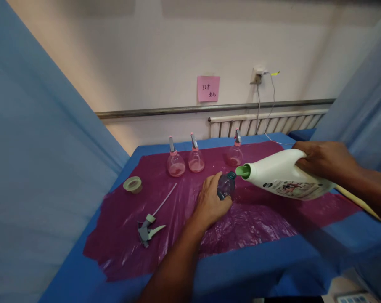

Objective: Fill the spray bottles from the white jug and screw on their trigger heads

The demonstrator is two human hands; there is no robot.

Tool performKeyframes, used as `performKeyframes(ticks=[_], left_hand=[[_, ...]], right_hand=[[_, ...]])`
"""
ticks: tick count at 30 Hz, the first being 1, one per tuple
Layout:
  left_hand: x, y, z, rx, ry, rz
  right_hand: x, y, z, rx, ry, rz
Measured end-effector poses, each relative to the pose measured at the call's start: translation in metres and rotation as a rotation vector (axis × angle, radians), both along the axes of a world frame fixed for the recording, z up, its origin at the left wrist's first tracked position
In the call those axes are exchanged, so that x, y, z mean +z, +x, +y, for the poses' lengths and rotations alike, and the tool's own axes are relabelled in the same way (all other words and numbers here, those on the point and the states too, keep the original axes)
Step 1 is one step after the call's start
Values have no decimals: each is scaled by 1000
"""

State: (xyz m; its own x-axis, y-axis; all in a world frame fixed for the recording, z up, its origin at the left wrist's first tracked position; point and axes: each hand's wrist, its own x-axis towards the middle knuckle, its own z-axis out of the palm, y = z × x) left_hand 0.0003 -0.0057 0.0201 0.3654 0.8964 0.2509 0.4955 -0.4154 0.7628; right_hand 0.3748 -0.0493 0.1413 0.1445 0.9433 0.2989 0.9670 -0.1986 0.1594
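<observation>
My left hand (pixel 212 200) is wrapped around a small, dark, see-through bottle (pixel 226 185) and tilts it to the right, its neck uncapped. In my right hand (pixel 324 158) is a large white jug (pixel 281 172) with a printed label, gripped by its handle and tipped on its side. The jug's green spout (pixel 243 171) comes right up to the bottle's mouth; I cannot make out any liquid between them. To the left, a grey and pale green spray trigger head (pixel 146 230) with its thin tube lies on the purple plastic sheet (pixel 124 235).
Behind my hands stand three pink spray bottles: one at the left (pixel 176 164), another beside it (pixel 196 161), a third further right (pixel 234 155). A pale green cap (pixel 133 184) lies at the left. Blue curtains (pixel 45 160) hang at both sides; a white cable (pixel 274 94) runs down the wall.
</observation>
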Motion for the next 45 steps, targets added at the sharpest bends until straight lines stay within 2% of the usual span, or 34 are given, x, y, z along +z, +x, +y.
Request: performKeyframes(ticks=[7, 15, 30, 39, 45], left_hand=[[4, 0, -3, -13, -5, -6], [6, 1, -5, -17, -8, 36], [3, 1, -4, -20, 5, 43], [1, 1, -3, -17, 0, 53], [4, 0, -3, -23, -9, 43]], right_hand=[[22, -9, 3, 8, -75, -116], [37, -17, 6, 33, -159, -196], [42, -13, 10, 132, -60, -279], [48, -11, 12, 204, -64, -248], [48, -14, 12, 186, -75, -265]])
